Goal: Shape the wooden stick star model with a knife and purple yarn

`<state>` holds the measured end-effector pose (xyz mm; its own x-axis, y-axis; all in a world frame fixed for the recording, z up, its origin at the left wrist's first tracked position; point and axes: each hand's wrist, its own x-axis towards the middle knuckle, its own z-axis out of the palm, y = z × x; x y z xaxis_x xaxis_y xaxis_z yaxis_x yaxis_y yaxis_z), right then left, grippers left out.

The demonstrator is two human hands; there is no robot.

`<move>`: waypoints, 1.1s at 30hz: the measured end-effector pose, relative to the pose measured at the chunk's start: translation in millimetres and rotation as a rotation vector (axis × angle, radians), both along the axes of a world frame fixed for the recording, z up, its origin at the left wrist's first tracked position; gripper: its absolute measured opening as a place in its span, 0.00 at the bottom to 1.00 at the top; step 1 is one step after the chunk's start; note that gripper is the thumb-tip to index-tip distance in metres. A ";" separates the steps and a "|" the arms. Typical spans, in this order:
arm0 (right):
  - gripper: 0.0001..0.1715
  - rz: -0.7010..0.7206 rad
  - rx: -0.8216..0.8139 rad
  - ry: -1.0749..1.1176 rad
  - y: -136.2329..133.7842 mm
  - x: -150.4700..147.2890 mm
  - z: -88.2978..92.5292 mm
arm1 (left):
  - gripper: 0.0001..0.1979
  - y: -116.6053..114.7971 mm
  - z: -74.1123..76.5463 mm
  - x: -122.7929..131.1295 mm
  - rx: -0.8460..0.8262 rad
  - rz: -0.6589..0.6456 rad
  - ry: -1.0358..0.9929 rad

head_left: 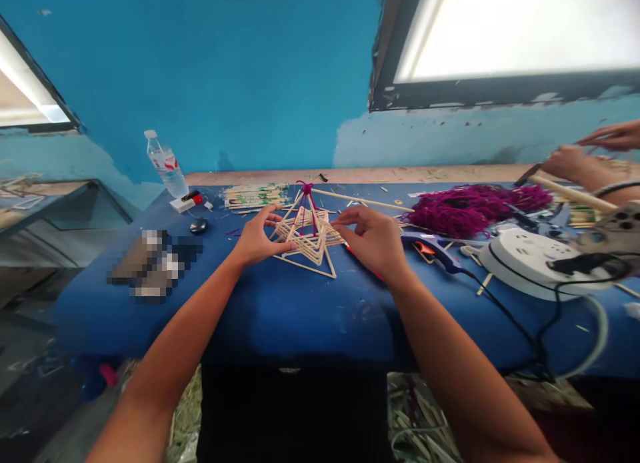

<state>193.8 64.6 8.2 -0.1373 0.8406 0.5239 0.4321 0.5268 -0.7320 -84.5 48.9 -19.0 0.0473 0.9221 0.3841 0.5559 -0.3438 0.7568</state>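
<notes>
A frame of thin wooden sticks (313,251), stacked in crossed layers with uprights meeting at a peak, stands on the blue table in front of me. Purple yarn (307,189) is knotted at its peak, and strands hang down inside. My left hand (261,237) grips the frame's left side, thumb in front and fingers behind. At the right side, my right hand (373,239) pinches the frame's edge between thumb and fingertips; whether a loose stick is in that pinch is hidden. A longer stick (363,199) runs from the peak toward the right.
Right of my hands lie a purple yarn bundle (460,209), a glue gun (435,249) and a white power strip reel (530,263) with cables. Flat sticks (257,196), a water bottle (166,166) and a black mouse (199,225) are on the left. Another person's hands (575,163) work at far right.
</notes>
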 end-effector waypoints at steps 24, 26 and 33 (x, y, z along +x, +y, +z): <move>0.15 0.545 -0.460 0.023 44.1 -22.9 18.0 | 0.55 5.5 2.0 1.2 -0.003 -0.003 -0.066; 0.14 0.528 -0.452 0.012 44.2 -22.2 18.4 | 0.55 5.5 1.5 1.2 0.000 -0.006 -0.064; 0.11 0.463 -0.426 -0.043 41.5 -18.8 21.3 | 0.57 6.4 -1.3 1.9 0.000 -0.010 -0.099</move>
